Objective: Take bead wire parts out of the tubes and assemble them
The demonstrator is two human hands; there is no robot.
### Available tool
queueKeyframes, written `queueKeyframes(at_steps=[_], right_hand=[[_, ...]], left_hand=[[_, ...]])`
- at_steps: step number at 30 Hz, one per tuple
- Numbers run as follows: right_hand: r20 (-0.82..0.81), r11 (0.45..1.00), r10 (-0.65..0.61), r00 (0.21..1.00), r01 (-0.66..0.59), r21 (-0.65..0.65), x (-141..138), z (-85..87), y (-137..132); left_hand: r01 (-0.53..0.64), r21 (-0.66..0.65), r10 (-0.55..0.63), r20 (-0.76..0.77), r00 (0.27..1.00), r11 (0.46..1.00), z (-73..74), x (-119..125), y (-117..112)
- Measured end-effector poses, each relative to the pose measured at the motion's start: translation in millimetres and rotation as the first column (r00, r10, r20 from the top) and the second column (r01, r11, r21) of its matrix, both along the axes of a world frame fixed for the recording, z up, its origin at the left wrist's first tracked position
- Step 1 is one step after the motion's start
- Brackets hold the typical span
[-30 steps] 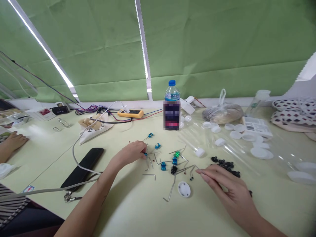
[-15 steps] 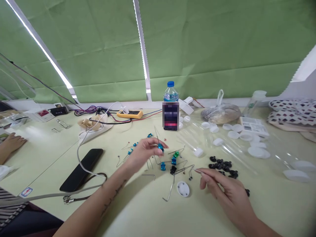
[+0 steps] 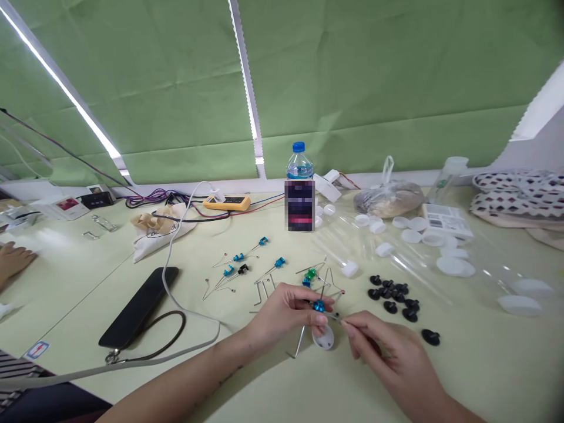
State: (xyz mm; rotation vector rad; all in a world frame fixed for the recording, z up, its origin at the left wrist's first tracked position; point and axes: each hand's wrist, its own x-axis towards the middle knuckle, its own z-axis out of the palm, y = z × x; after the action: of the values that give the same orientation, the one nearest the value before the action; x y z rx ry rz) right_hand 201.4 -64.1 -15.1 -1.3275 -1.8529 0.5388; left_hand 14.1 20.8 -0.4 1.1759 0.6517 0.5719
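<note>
My left hand (image 3: pixel 293 311) pinches a small blue metal fitting (image 3: pixel 318 305) with a thin metal rod standing up from it. Close on its right, my right hand (image 3: pixel 390 352) holds a thin metal wire (image 3: pixel 335 317) between thumb and fingertips. The wire's tip meets or nearly meets the blue fitting; whether they touch I cannot tell. Partly under the left fingers lies a round white disc (image 3: pixel 324 338) with small dark spots. Behind the hand are a green fitting (image 3: pixel 311 274) and another blue one. An L-shaped metal rod (image 3: pixel 298 343) lies in front.
Several blue fittings on rods (image 3: pixel 278 264) and a black one (image 3: pixel 242 269) lie left of my hands. Black round-headed parts (image 3: pixel 390 291) are scattered to the right, with clear tubes and white caps (image 3: pixel 434 237) beyond. A phone (image 3: pixel 138 308), cable and bottle (image 3: pixel 299 170) stand around; another person's hand (image 3: pixel 15 258) is far left.
My left hand has come down and right with the blue fitting, toward my right hand. A black fitting now shows among the blue ones at left. The right hand keeps its pinch.
</note>
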Motion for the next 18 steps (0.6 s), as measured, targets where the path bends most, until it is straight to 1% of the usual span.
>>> queueKeyframes(at_steps=[3,7,11,15,18], right_hand=[[-0.002,0.999,-0.026,1.000,0.026,-0.024,1.6,0.5,0.8],[0.005,0.998,-0.059,0.998,0.059,-0.027,1.7,1.7,1.6],[-0.004,0.999,-0.042,0.999,0.042,0.001,-0.2,2.1,1.0],[-0.009,0.999,-0.032,0.999,0.032,-0.024,-0.8,1.2,0.1],[0.001,0.999,-0.023,1.000,0.023,-0.049,-0.6,1.3,0.4]], left_hand=[[0.031,0.004,-0.031,-0.005,1.000,1.000,2.8,-1.2,-1.9],[0.011,-0.014,-0.011,0.013,1.000,1.000,4.0,-2.7,-1.3],[-0.013,-0.036,0.014,0.028,1.000,0.999,3.7,-2.1,-0.4],[0.022,-0.056,-0.019,0.056,0.998,0.998,2.5,-1.1,-1.2],[0.013,-0.010,-0.012,0.028,1.000,1.000,1.1,-1.3,-1.7]])
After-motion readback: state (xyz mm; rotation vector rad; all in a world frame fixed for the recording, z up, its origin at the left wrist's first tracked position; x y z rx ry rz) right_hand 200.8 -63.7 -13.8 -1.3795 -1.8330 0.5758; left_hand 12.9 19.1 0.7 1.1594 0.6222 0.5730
